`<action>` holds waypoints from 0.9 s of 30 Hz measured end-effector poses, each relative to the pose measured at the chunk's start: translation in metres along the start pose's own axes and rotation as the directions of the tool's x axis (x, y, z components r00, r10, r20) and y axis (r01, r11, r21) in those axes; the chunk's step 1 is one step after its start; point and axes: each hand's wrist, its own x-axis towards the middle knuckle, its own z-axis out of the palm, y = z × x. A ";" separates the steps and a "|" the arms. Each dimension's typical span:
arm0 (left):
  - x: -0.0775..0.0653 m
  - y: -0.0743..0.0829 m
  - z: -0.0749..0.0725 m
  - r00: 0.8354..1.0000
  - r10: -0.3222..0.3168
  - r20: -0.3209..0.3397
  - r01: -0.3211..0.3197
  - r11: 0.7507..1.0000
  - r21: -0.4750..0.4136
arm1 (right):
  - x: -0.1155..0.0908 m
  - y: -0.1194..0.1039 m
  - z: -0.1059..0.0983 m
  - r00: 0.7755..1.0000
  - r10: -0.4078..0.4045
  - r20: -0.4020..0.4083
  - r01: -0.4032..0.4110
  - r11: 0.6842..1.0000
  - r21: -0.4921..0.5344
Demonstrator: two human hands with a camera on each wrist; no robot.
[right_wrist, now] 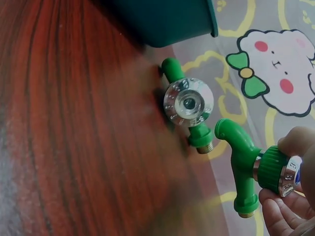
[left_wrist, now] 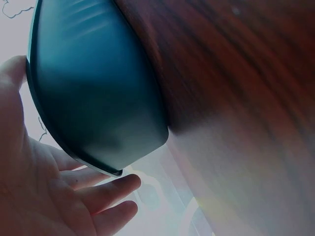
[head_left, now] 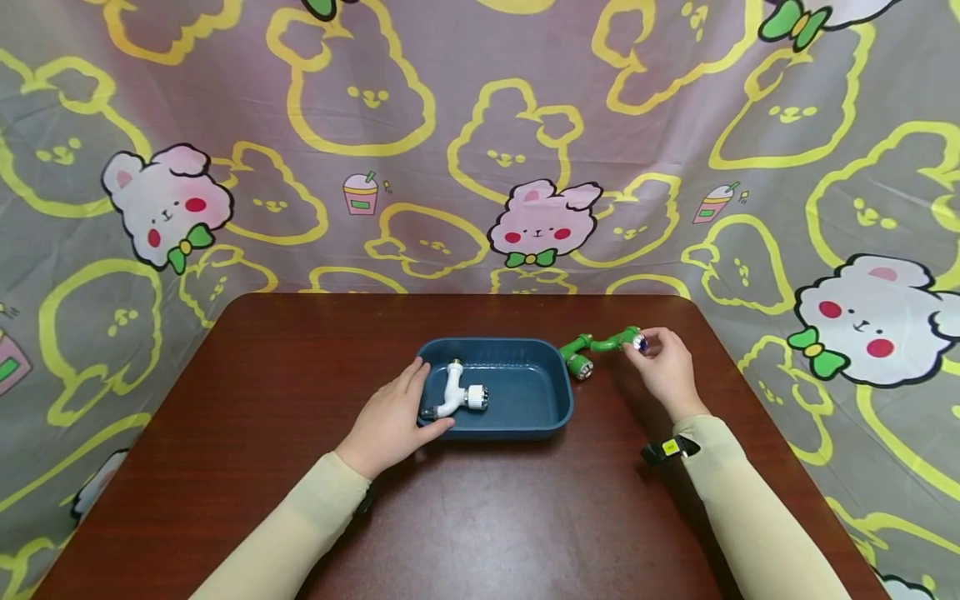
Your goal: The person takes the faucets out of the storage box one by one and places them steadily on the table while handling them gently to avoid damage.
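Observation:
My left hand (head_left: 388,421) rests on the left end of a dark blue plastic basin (head_left: 517,432), its fingers along the rim and the thumb on the near edge. Inside the basin, at the left, lies a white faucet (head_left: 453,390) with a round ribbed knob. To the right of the basin my right hand (head_left: 667,371) pinches a green faucet (right_wrist: 243,164) by its knob between thumb and fingers. A second green faucet (right_wrist: 199,131), with a silver numbered knob face, lies on the table between the basin and that hand.
The basin and faucets are on a dark reddish-brown wooden table (head_left: 480,517). Behind it and at both sides hangs a curtain (head_left: 427,183) printed with cartoon rabbits. A dark band with a yellow tag (head_left: 670,448) is at my right wrist.

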 end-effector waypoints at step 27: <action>-0.001 0.001 -0.001 1.000 0.004 -0.011 -0.004 1.000 0.001 | -0.006 0.011 0.008 0.996 0.026 0.083 -0.022 0.999 -0.043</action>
